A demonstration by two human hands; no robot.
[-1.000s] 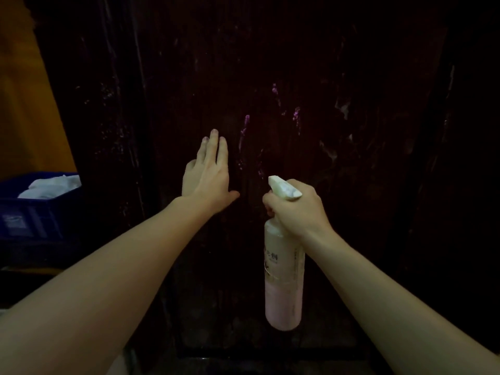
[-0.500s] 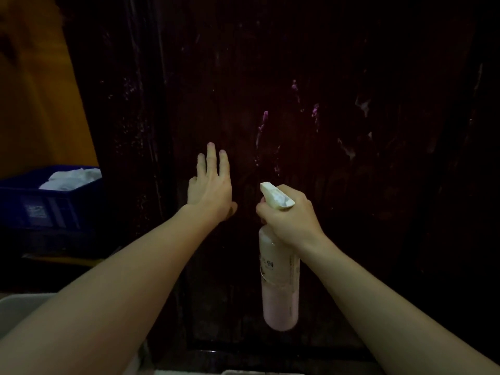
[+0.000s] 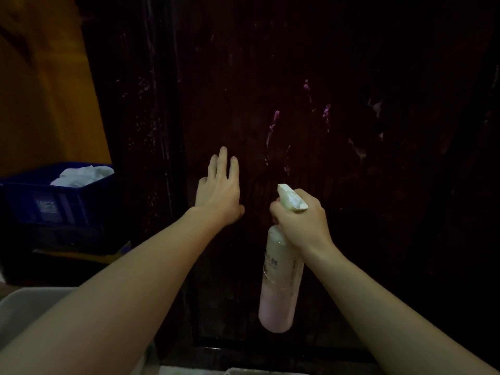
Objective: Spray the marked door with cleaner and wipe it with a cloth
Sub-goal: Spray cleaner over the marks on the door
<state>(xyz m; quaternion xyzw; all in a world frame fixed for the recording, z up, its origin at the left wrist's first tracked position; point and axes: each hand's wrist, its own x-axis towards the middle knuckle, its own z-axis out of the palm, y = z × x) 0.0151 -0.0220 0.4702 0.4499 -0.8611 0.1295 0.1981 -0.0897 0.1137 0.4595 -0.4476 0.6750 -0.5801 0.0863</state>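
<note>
My right hand point(image 3: 300, 220) covers the spray bottle point(image 3: 278, 288) neck and trigger. Bottle label text is illegible. Door point(image 3: 351, 185) edges are lost in darkness. The blue crate point(image 3: 54, 204) is cut off at left.

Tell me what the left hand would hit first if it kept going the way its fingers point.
The left hand looks flat against the dark door, fingers pointing up. Sliding on, it meets only bare door; the pink streaks lie to its right.

door point(image 3: 311, 63): very dark brown, fine vertical ribbing, pale scuffs. marks point(image 3: 274, 123) on it: pink-purple streaks. spray bottle point(image 3: 278, 288): pale, cream upper, pink lower, small dark print on label; spray head point(image 3: 290, 197) white. crate point(image 3: 48, 207): dark blue. cloth point(image 3: 81, 174) in it: white. wall point(image 3: 40, 90) at left: orange-yellow.
</note>
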